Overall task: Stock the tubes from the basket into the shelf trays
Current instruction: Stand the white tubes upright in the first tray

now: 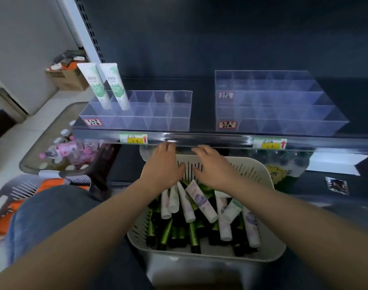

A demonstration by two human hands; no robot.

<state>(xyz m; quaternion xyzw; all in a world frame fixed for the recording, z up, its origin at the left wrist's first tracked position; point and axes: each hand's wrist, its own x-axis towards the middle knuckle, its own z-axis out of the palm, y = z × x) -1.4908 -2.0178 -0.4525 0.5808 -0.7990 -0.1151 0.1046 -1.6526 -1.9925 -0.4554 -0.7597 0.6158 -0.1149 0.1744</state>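
Head view gives you little legible writing; the two upright tubes [104, 86] carry green lettering on white, too blurred to read. They stand tilted, side by side, in the back-left cells of the left tray [179, 123], a clear acrylic box split into square compartments. A red-bordered sticker [92, 122] on its front corner bears dark handwriting you cannot make out. The right tray [304, 127], also clear acrylic but stepped in tiers, wears a similar sticker [227, 124], equally unreadable. On the glossy shelf rail [200, 139] sit two price tags [133, 138], green and yellow with a red arrow; their digits are smeared.

Below the rail, the basket [262, 255] is cream plastic with slotted walls; it holds a loose pile of tubes: smooth white ones with lilac print [201, 200], and slim metallic-green ones with black caps [193, 235].

Your left hand [161, 166] and right hand [212, 166] hover over the basket's far end, palms down, fingers loosely spread; neither holds anything. The left fingertips reach up near the rail.

At the left, a clear bin [32, 164] holds bottles with pink labels.
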